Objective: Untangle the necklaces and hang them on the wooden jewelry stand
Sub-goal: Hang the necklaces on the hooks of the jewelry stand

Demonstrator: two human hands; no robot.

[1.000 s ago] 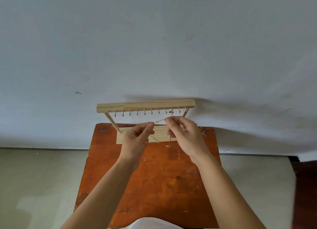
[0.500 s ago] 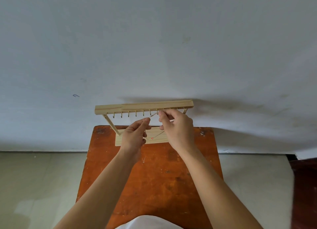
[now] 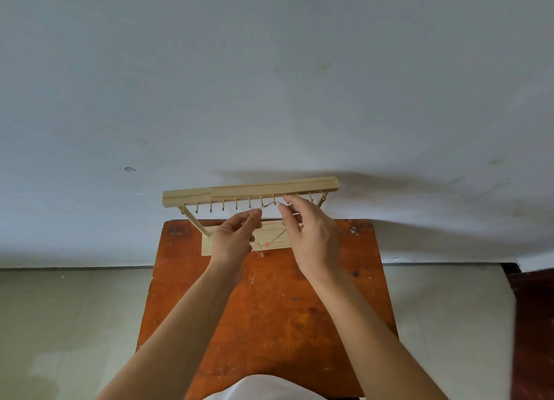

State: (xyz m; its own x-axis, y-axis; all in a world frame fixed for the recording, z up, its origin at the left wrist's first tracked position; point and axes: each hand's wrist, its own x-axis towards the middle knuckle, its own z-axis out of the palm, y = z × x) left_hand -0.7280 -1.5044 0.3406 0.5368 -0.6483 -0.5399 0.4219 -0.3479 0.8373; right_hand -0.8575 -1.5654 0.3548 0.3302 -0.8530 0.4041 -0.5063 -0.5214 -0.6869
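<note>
In front of the wooden jewelry stand (image 3: 239, 191), the left hand (image 3: 233, 240) and right hand (image 3: 311, 242) each pinch the necklace (image 3: 271, 204).

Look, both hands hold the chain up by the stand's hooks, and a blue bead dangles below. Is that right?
Not quite. The head view shows the bead is red, not blue. The left hand and right hand hold the chain by the hooks of the wooden jewelry stand.

Jewelry stand (image 3: 192, 196) upright at back of worktop (image 3: 269, 309), light wood, gold hooks (image 3: 223, 205) in row along top. Thin necklace (image 3: 271, 204) stretched just under hooks, rest hangs down, red bead (image 3: 266, 245) near bottom.
</note>
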